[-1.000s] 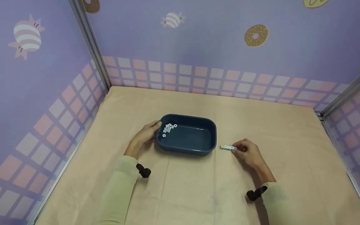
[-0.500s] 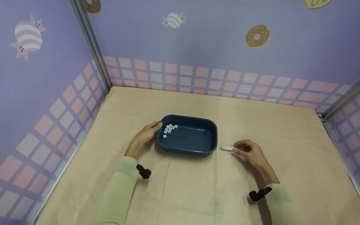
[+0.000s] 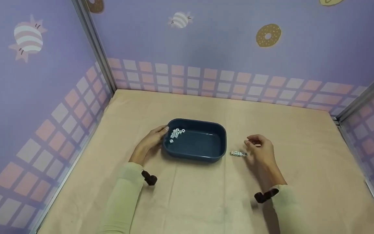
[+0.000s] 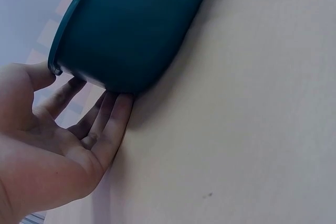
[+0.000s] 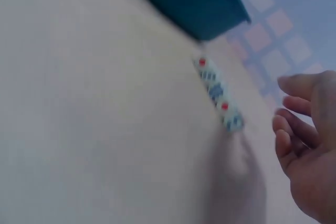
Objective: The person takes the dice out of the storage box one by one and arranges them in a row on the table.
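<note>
A dark blue rectangular bin [image 3: 200, 157] stands on the cloth with several white dice [image 3: 175, 133] heaped at its left end. My left hand [image 3: 153, 139] grips the bin's left end, thumb over the rim and fingers against the outer wall, as the left wrist view also shows. Right of the bin, several dice stand in a short straight row [image 3: 238, 153], their red and blue pips showing in the right wrist view [image 5: 216, 93]. My right hand [image 3: 261, 151] hovers just right of the row, apart from it, fingers loosely bent and holding nothing.
A beige cloth [image 3: 193, 201] covers the table. Purple panels with pink and white squares [image 3: 193, 78] close off the back and both sides. A dark wrist camera [image 3: 266, 196] sits on the right wrist, another [image 3: 149, 177] on the left.
My right hand has let go of the dice row and lifted up and away from it. The row stays in place. The left hand keeps its grip on the bin.
</note>
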`<action>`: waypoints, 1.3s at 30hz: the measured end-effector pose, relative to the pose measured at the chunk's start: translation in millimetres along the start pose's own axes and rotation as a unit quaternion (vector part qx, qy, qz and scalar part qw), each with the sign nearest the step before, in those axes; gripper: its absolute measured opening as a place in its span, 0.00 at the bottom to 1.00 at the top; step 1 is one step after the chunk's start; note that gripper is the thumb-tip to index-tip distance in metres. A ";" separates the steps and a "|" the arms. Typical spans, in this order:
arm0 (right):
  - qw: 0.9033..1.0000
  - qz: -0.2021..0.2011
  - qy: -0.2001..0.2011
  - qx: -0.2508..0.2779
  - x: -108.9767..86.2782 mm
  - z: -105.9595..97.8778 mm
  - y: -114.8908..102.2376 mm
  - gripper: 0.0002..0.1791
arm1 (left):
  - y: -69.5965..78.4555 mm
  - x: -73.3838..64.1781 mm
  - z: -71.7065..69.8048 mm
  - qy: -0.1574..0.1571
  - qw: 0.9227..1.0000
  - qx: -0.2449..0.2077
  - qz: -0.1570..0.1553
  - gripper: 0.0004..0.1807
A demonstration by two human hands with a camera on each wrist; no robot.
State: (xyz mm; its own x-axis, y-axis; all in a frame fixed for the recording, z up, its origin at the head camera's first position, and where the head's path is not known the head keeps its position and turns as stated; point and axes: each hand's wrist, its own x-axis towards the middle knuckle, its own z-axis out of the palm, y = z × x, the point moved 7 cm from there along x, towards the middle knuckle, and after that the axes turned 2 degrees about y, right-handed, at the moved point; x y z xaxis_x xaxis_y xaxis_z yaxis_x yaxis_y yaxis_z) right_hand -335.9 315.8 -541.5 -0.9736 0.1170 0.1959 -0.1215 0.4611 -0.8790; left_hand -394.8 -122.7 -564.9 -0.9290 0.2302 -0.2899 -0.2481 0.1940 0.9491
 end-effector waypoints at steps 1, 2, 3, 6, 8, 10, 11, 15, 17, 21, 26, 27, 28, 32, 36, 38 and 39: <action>1.000 -0.014 0.011 0.002 2.3 2.6 -9.6 0.15 | 0.2 0.2 0.2 -0.002 1.000 -0.002 0.001 0.33; 0.999 -0.029 0.021 0.005 5.1 5.9 -19.5 0.14 | 0.1 0.6 0.5 -0.003 1.000 -0.003 0.001 0.32; 0.999 -0.045 0.026 0.011 7.7 9.9 -30.1 0.14 | 0.1 1.4 0.8 -0.005 1.000 -0.005 0.001 0.32; 0.995 -0.089 0.033 0.031 15.9 26.0 -59.4 0.13 | -0.2 2.4 1.1 -0.002 1.000 -0.014 -0.004 0.32; 0.993 -0.110 0.029 0.041 21.7 38.8 -76.1 0.12 | -0.3 2.1 1.3 0.002 1.000 -0.014 -0.007 0.32; 0.990 -0.128 0.021 0.046 26.4 52.5 -90.2 0.12 | -0.5 2.3 1.8 0.007 1.000 -0.011 -0.007 0.32; 0.990 -0.135 0.018 0.046 28.3 59.8 -96.5 0.11 | -0.6 1.6 2.5 0.008 1.000 -0.012 -0.010 0.32; 0.987 -0.153 -0.008 0.045 33.4 90.9 -117.5 0.10 | -0.5 3.6 5.7 0.012 1.000 -0.012 -0.001 0.31; 0.987 -0.154 -0.023 0.040 34.1 108.4 -126.3 0.10 | -0.1 3.8 6.5 0.012 1.000 -0.015 0.001 0.31; 0.986 -0.153 -0.055 0.036 31.5 143.3 -141.2 0.11 | 1.4 3.8 5.5 0.011 1.000 -0.010 0.007 0.32; 0.985 -0.144 -0.080 0.045 27.0 185.0 -153.6 0.12 | 4.5 1.0 1.0 0.014 1.000 -0.005 0.010 0.32; 0.985 -0.141 -0.083 0.047 26.8 192.2 -155.0 0.12 | 4.7 0.5 0.2 0.014 1.000 -0.006 0.009 0.32; 0.985 -0.138 -0.085 0.050 26.3 198.3 -156.1 0.12 | 4.5 -0.2 -0.1 0.011 1.000 -0.009 0.004 0.32; 0.987 -0.128 -0.086 0.053 25.8 215.3 -157.9 0.12 | 3.7 -1.6 0.9 0.001 1.000 -0.015 -0.002 0.33; 0.986 -0.126 -0.095 0.044 26.5 224.9 -157.5 0.13 | 2.3 -1.3 2.2 0.004 1.000 -0.015 -0.005 0.32; 0.986 -0.128 -0.099 0.038 26.8 228.0 -155.7 0.13 | 2.5 -0.4 3.0 0.007 1.000 -0.015 -0.004 0.32; 0.986 -0.128 -0.101 0.035 26.8 229.1 -154.0 0.13 | 2.7 0.3 3.7 0.007 1.000 -0.015 -0.003 0.32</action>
State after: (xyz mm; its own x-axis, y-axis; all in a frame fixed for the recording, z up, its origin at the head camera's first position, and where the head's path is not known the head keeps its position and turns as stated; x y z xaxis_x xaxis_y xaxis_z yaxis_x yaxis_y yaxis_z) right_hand -387.5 46.3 -500.5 -0.9271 -0.1755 0.3312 -0.3744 0.3911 -0.8407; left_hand -394.8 -118.6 -562.9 -0.9308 0.2163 -0.2947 -0.2621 0.1670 0.9505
